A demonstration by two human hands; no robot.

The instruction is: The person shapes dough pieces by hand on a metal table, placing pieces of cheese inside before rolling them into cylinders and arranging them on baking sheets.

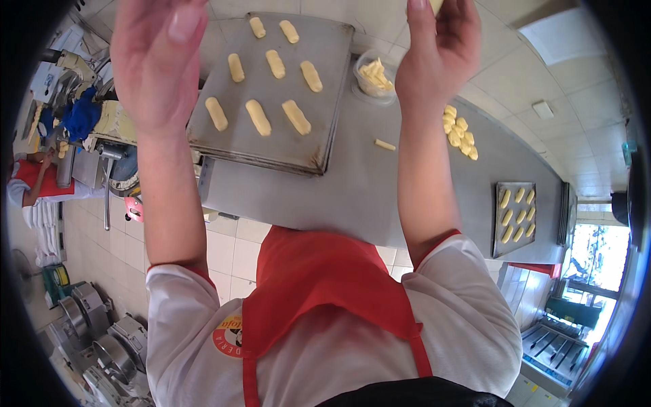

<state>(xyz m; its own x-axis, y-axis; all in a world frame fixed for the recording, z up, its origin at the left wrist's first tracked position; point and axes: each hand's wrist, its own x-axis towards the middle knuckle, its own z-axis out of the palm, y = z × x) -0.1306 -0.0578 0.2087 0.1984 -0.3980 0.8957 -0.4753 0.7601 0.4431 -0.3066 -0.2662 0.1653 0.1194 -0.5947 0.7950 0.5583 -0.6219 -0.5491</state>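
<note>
My left hand (159,64) is raised near the left edge of a big metal baking tray (271,150), its thumb apart and nothing seen in it; the fingertips run out of view. Several pale dough logs (258,117) lie spaced out on that tray. At the top edge my right hand (441,68) is closed on a pale yellow piece of dough (432,5), mostly cut off by the frame. Below and beside this hand are a clear plastic tub (374,93) of soft yellow butter-like pieces (375,73), a thin short stick of dough (385,144) and a heap of dough pieces (461,133).
The grey worktop (305,200) runs across in front of me. A smaller tray (513,254) with rows of dough logs stands at its right end. To the left are machines, a blue cloth (83,114) and another person in a red apron (30,178).
</note>
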